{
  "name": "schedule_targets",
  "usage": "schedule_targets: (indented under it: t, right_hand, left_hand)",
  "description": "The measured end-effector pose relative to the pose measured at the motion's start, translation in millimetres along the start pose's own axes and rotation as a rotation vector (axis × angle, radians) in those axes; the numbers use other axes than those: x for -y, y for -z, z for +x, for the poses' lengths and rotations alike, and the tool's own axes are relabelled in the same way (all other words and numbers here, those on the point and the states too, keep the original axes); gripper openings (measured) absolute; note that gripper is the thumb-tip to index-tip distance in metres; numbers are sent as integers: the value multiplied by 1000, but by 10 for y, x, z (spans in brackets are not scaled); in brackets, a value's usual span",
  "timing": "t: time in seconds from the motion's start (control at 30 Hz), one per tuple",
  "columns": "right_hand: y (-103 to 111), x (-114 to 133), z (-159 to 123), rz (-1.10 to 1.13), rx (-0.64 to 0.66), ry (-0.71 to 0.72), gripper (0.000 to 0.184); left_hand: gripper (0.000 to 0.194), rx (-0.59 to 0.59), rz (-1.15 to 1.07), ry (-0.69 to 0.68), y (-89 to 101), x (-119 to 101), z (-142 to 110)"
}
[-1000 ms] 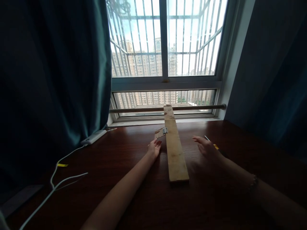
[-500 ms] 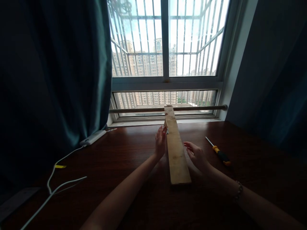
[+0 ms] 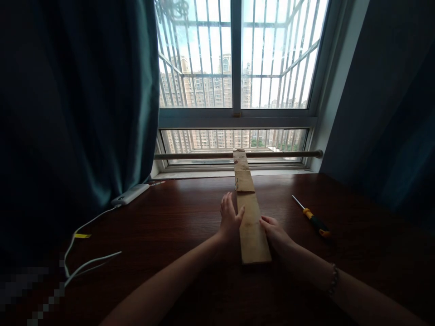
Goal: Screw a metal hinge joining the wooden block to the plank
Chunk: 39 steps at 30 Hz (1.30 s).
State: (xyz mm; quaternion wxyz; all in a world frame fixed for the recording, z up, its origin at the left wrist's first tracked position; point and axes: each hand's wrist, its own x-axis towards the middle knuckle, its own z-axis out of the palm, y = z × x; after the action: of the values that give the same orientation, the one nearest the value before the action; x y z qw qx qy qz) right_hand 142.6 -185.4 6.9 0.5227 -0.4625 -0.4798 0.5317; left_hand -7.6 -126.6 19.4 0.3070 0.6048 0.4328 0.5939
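Observation:
A long pale wooden board (image 3: 252, 237) lies lengthwise before me, its far end toward the window. A shorter wooden piece (image 3: 245, 182) rests flat across its farther part, with a small metal hinge (image 3: 237, 184) at the left edge. Beside the board's left edge is my left hand (image 3: 231, 218), fingers spread and raised, thumb over the edge. My right hand (image 3: 276, 233) has its fingertips together against the board's right edge; its thumb is partly hidden. To the right lies a screwdriver (image 3: 314, 221) with a yellow and black handle.
A white power strip (image 3: 131, 194) with a pale cable (image 3: 89, 222) lies at the left, near a dark curtain (image 3: 136, 113). A yellow tag (image 3: 82, 236) sits by the cable. Across the window's lower part runs a horizontal rail (image 3: 282, 154), just behind the brown table (image 3: 190, 199).
The short hinged piece, standing at the board's left edge before, now lies flat on top. My left hand has drawn back toward me. The right has moved nearer and touches the board's edge.

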Motion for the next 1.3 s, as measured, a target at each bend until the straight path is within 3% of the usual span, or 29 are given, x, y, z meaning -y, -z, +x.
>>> schedule_targets:
  t: [0.07,0.17,0.23,0.33,0.47,0.6,0.73,0.93,1.1,1.3]
  right_hand:
    - [-38,2,-16,52,-26,-40,27]
    - [-74,-31,-20,100,-59,-33,26]
    - [-73,-49,-23,86,-72,6,28]
    - [-5,-17,-55,51,-82,52,30]
    - [290,164,-160,-4,-125,64,35]
    - [864,408,-292,-108,-183,46,40]
    - [1609,570,-414,-196,-229,18,44]
    - [2589,524,-519,-257,-354,-3,40]
    - [2987,404,-504,-259,-390,-38,35]
    - [3134,345,-401,-214,-388,-30,27]
  left_hand:
    - [43,7,-158,268,47,75,-66]
    - [23,260,-472,579,96,102,-95]
    - [20,332,-634,649,112,62,-89]
    - [22,268,-717,676,85,-49,-87]
    - [23,334,-733,635,-129,-246,-102]
    - [26,371,-736,653,-645,-459,-104]
    - [31,443,-767,716,-1398,-588,-109]
    - [30,503,-596,759,-2477,-569,-185]
    - [27,498,-463,772,-2980,-507,-219]
    - [22,526,-402,801,-3230,-432,-116]
